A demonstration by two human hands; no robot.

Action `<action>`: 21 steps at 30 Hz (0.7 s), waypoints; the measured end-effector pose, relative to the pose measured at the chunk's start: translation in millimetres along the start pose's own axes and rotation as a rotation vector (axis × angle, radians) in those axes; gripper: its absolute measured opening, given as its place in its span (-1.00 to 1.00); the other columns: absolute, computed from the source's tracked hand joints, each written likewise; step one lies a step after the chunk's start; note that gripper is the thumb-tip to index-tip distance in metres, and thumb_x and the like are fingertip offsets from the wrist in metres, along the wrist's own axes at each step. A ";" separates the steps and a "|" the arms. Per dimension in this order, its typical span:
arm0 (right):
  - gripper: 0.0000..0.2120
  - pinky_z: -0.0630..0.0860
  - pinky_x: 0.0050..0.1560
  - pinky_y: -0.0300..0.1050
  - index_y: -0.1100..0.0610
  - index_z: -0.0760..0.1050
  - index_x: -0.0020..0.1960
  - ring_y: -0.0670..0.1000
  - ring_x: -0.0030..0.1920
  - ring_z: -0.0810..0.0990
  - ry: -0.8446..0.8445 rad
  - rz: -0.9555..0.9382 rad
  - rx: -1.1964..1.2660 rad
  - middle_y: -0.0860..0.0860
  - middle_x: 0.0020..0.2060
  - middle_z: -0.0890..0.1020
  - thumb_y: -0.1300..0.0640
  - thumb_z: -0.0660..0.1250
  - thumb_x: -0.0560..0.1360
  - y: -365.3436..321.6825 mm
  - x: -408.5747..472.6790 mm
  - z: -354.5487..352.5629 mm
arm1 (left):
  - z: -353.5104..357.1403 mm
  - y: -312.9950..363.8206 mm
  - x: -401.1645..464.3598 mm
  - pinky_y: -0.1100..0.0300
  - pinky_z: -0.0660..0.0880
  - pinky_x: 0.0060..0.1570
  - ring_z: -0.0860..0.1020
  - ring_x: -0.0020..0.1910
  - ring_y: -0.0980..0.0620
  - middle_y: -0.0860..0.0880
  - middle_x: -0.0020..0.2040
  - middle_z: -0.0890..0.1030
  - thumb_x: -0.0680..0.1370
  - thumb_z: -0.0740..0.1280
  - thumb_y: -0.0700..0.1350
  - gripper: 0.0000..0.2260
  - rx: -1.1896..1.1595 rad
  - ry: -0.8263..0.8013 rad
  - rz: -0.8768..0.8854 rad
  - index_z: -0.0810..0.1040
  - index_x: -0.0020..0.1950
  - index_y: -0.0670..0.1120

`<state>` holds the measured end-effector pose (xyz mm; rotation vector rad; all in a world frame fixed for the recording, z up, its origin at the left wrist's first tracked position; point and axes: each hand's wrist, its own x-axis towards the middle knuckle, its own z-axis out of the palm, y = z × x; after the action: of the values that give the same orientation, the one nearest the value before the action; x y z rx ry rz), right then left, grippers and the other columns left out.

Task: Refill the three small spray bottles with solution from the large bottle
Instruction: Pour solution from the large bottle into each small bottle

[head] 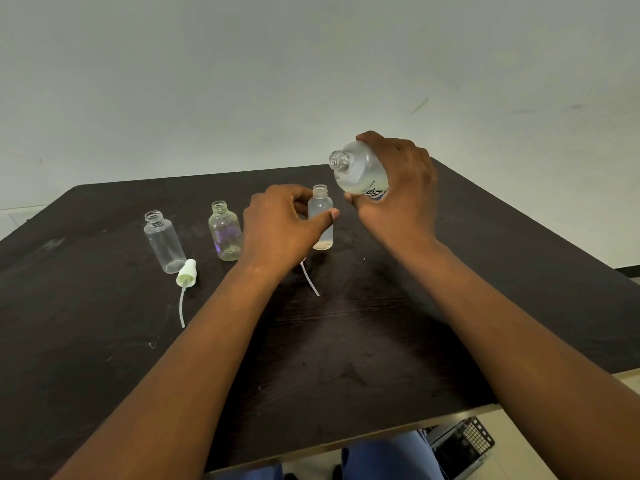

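Observation:
Three small uncapped clear bottles stand in a row on the dark table [346, 341]. The left bottle [165, 244] and the middle bottle [225, 232] stand free. My left hand [280, 230] pinches the right small bottle [322, 216] between thumb and fingers; a little liquid lies at its bottom. My right hand [398, 188] grips the large clear bottle [360, 173], lifted and tilted with its open neck pointing left, above and to the right of the small bottle's mouth. No stream of liquid is visible.
A white spray cap with its dip tube [185, 282] lies in front of the left bottle. Another dip tube [310, 278] pokes out from under my left wrist. A pale wall rises behind the table. A dark crate [460, 448] sits on the floor below the front edge.

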<state>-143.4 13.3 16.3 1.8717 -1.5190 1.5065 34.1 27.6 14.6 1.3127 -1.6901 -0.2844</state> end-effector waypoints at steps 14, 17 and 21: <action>-0.36 0.59 0.05 0.04 -0.04 0.53 0.25 0.01 0.07 0.60 0.036 0.202 0.147 -0.12 0.04 0.65 -0.27 0.58 0.27 -3.8 2.1 -0.5 | 3.2 -5.6 1.4 0.19 0.56 -0.05 0.68 -0.09 0.14 0.10 -0.04 0.74 0.51 0.53 0.12 -0.77 0.049 0.018 -0.090 0.74 0.10 0.06; -0.39 0.59 0.04 0.02 -0.03 0.54 0.23 -0.01 0.04 0.61 0.033 0.209 0.161 -0.12 0.01 0.65 -0.27 0.57 0.29 -5.6 1.5 -1.9 | 5.5 -5.6 1.0 0.04 0.62 0.06 0.71 -0.08 0.04 0.07 0.00 0.75 0.50 0.53 0.15 -0.74 0.079 0.003 -0.095 0.73 0.12 0.06; -0.41 0.59 0.03 0.00 -0.02 0.55 0.19 -0.03 0.01 0.62 0.030 0.218 0.164 -0.13 -0.01 0.66 -0.30 0.56 0.29 -7.8 1.4 -3.4 | 7.4 -4.9 -0.4 -0.04 0.63 0.04 0.71 -0.25 -0.05 0.08 0.05 0.75 0.50 0.50 0.19 -0.69 0.107 -0.030 -0.078 0.71 0.17 0.07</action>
<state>-138.7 18.2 21.7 1.8081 -1.6774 1.7960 31.4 23.4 7.2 1.4622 -1.7018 -0.2637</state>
